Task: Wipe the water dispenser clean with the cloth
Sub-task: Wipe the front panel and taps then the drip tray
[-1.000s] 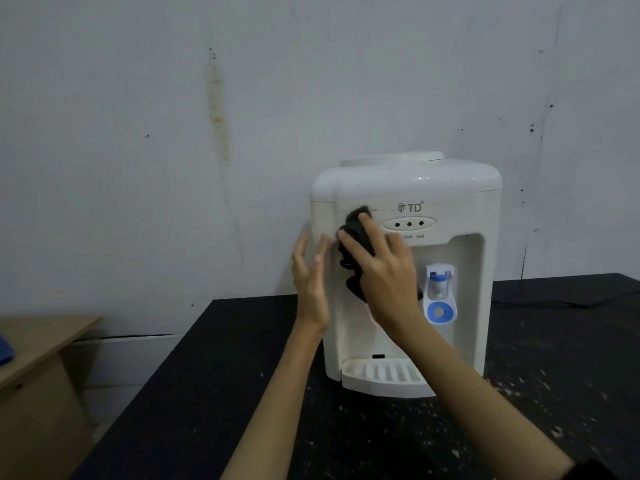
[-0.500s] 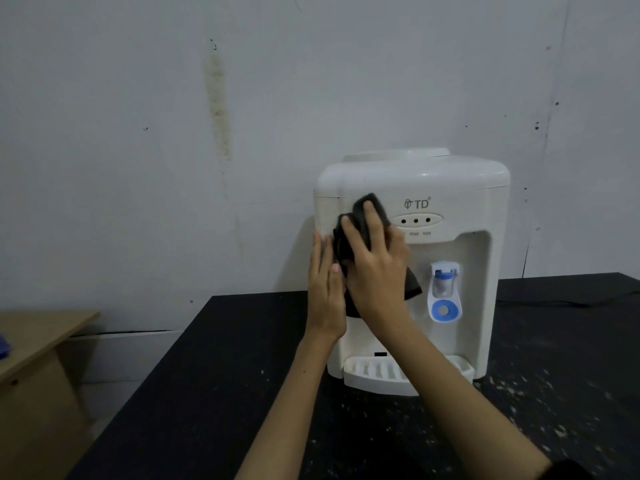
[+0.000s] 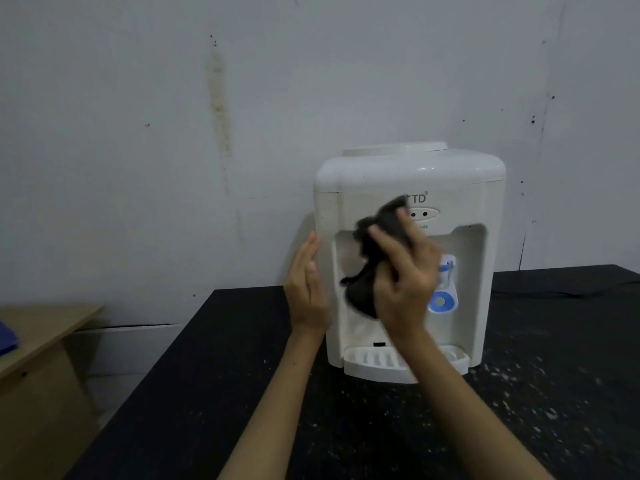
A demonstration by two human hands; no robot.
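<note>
A white tabletop water dispenser (image 3: pixel 460 174) stands on a black table (image 3: pixel 214 393) against the wall. My right hand (image 3: pixel 405 278) presses a dark cloth (image 3: pixel 367 271) against the dispenser's front, over the left part of the tap recess and just below the logo. The cloth is blurred and hangs down beside my palm. My left hand (image 3: pixel 306 289) rests flat, fingers together, on the dispenser's left side. A blue tap (image 3: pixel 443 292) shows to the right of my right hand. The drip tray (image 3: pixel 367 362) sticks out at the bottom.
The table's surface is speckled with pale spots on the right (image 3: pixel 540 393). A dark cable (image 3: pixel 554 292) runs behind the dispenser to the right. A wooden desk (image 3: pixel 38 334) with a blue object (image 3: pixel 7 337) stands lower at the left. The grey wall (image 3: pixel 173 133) is close behind.
My right hand has slid the cloth rightwards across the dispenser's front, from its left edge to under the logo. My left hand has shifted slightly left, onto the side panel.
</note>
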